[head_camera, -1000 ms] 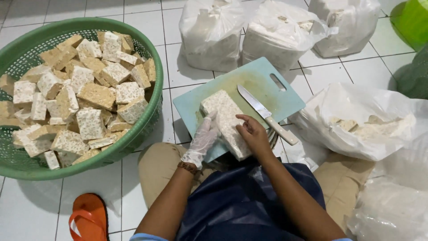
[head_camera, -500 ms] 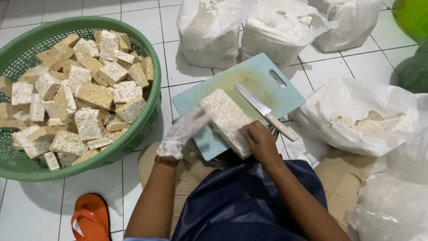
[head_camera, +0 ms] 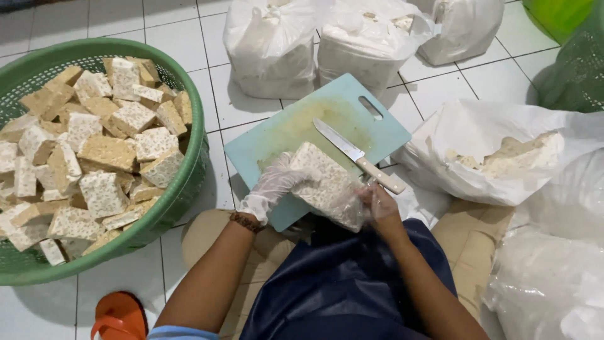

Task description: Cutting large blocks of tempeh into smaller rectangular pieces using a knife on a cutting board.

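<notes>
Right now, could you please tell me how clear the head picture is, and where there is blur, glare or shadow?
Head view: even, soft light, with faint shadows under the green basket and cutting board. The right hand is slightly smeared, and thin plastic around the tempeh block hazes its lower edge. The knife is sharp. The white bags look bright, with little detail.

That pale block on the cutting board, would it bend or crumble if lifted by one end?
The block looks firm; cut pieces in the basket keep square edges. Its thin wrap looks slippery. Both hands, left and right, grip it, so it may break unsupported.
</notes>
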